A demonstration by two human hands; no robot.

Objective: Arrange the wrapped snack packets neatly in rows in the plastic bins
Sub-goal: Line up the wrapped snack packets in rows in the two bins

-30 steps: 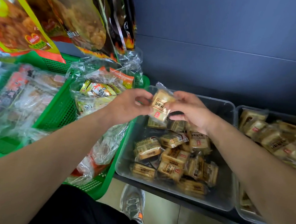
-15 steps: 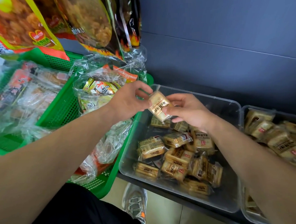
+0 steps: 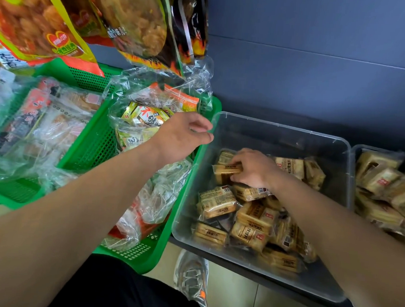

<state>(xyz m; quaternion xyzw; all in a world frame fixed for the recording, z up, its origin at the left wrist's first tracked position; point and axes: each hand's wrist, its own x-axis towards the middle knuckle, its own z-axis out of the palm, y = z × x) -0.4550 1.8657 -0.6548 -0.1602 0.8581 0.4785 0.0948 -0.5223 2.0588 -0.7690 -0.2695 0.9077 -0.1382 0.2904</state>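
A: While right hand (image 3: 253, 167) sits inside clear bin (image 3: 293, 145), item held?
B: One snack packet (image 3: 226, 169), fingers curled round it, back-left corner. Other packets (image 3: 217, 202) heaped loose. Also: left hand (image 3: 181, 135) loosely curled, empty, above bin's rim.

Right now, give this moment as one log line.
right hand: grips packet in clear bin | left hand: empty, near rim | other packets: jumbled

Straight ahead, the bin (image 3: 282, 131) with snack packets (image 3: 252, 219) heaped inside — a second bin (image 3: 388, 152) just beside it on the right, a mesh basket (image 3: 94, 145) against its left. Hanging bags (image 3: 134, 16) sit above the basket's far end. My right hand (image 3: 253, 167) grips a packet (image 3: 225, 170) at the heap's far left; my left hand (image 3: 181, 132) is over the basket's edge, beside the bin.
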